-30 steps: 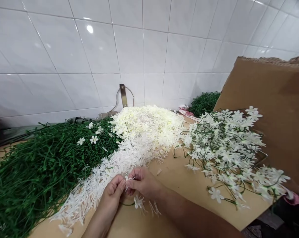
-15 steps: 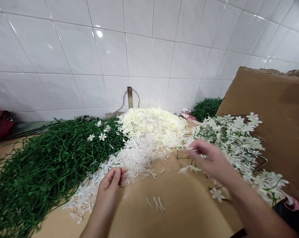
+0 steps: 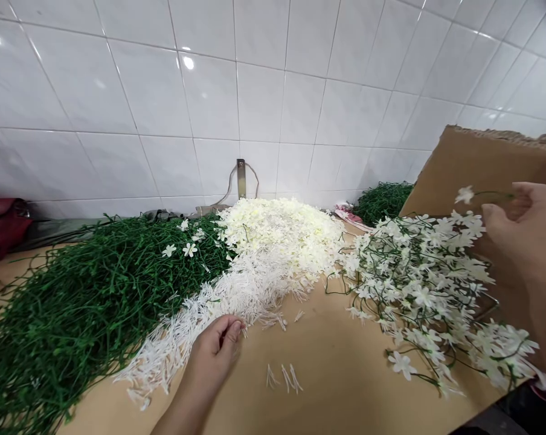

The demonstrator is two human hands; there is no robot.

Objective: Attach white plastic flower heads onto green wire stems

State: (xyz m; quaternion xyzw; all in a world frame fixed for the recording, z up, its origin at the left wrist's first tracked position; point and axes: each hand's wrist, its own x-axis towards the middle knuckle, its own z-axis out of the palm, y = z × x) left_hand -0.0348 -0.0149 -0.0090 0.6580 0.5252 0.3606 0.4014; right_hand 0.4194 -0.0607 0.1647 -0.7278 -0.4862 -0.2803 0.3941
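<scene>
My right hand [image 3: 524,220], raised at the far right, pinches the green stem of a white artificial flower [image 3: 464,194]. The bloom points left, above a heap of stemmed white flowers [image 3: 422,281]. My left hand [image 3: 218,344] is closed, thumb against the curled fingers, at the front edge of a pile of thin white stamens [image 3: 250,281]. Whatever its fingertips hold, if anything, is too small to name. A few loose stamens [image 3: 292,378] lie on the brown tabletop [image 3: 336,368] to its right.
A large mound of green plastic stems [image 3: 105,290] fills the left side. Cream-white petals [image 3: 282,226] are heaped at the back middle. Behind the flowers at right stands a cardboard sheet [image 3: 440,169]. More green stems [image 3: 384,199] lie near the tiled wall [image 3: 259,109], and a red bag [image 3: 5,226] sits far left.
My right hand has swung from the middle out to the far right and up, the stemmed white flower now plainly visible in it. My left hand has moved slightly right and nearer me.
</scene>
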